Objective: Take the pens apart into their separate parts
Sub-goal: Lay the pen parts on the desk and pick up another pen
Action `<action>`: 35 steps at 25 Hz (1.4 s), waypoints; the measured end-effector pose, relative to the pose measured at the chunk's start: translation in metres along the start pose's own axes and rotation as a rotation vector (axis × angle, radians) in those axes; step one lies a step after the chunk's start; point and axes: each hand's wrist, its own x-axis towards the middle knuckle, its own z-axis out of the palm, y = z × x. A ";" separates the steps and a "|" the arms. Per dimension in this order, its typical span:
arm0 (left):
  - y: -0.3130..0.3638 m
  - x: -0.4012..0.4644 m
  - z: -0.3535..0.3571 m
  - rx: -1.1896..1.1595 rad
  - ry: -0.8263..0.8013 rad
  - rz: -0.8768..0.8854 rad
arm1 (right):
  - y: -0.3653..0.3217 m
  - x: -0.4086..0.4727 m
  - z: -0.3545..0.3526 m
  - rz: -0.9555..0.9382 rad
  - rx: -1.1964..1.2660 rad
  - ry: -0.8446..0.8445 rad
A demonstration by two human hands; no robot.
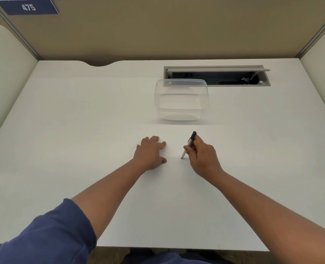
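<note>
A single pen with a white barrel and a black cap is held near upright in my right hand. Its lower end touches the white desk and its black cap points up and away. The fingers and thumb wrap the barrel's middle. My left hand rests palm down on the desk just left of the pen, fingers spread, holding nothing. A short gap separates the two hands.
A clear plastic container stands on the desk beyond the hands, with nothing visible inside. Behind it lies an open grey cable hatch set into the desk. Beige partition walls enclose the desk at the back and both sides.
</note>
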 end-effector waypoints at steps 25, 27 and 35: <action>0.037 -0.006 0.024 -1.015 0.141 -0.013 | 0.008 -0.003 0.009 0.148 -0.015 -0.160; 0.034 -0.006 0.025 -1.196 0.092 -0.066 | 0.011 -0.009 0.016 0.157 -0.041 -0.200; 0.031 -0.009 0.021 -1.561 -0.017 -0.202 | 0.005 -0.009 0.028 0.148 -0.054 -0.170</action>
